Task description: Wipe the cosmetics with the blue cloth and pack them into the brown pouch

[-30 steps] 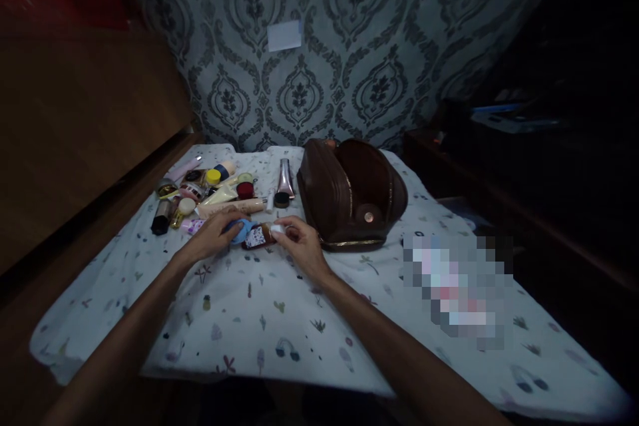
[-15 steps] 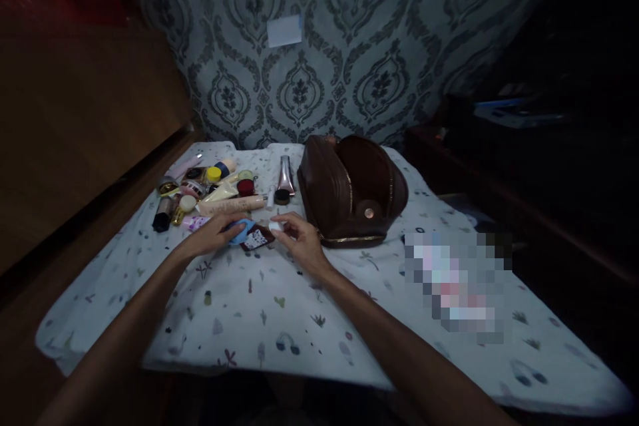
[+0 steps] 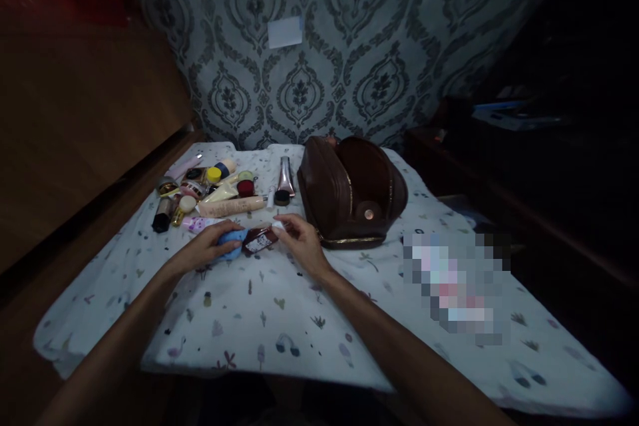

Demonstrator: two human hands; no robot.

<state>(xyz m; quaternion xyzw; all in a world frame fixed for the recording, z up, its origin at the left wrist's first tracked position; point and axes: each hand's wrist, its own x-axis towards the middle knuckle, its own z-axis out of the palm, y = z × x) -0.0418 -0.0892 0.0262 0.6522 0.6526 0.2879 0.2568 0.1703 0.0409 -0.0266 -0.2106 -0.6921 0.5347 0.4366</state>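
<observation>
My left hand (image 3: 207,250) is curled over a blue cloth (image 3: 233,243) on the patterned sheet (image 3: 279,319). The cloth wraps one end of a small dark red bottle (image 3: 259,239) with a white label. My right hand (image 3: 302,243) pinches the bottle's white cap end (image 3: 276,226). The bottle lies nearly flat between both hands, just left of an open brown leather pouch (image 3: 352,193).
Several cosmetics lie behind my hands: a long beige tube (image 3: 232,206), a metallic tube (image 3: 285,176), a red jar (image 3: 244,188), a yellow-capped jar (image 3: 213,174) and a black lipstick (image 3: 160,215). A wooden panel (image 3: 74,120) runs along the left. A blurred patch (image 3: 454,286) sits at right.
My left hand has slid a little toward me and to the left with the blue cloth. The bottle has turned flatter between my hands. My right hand stays on the cap.
</observation>
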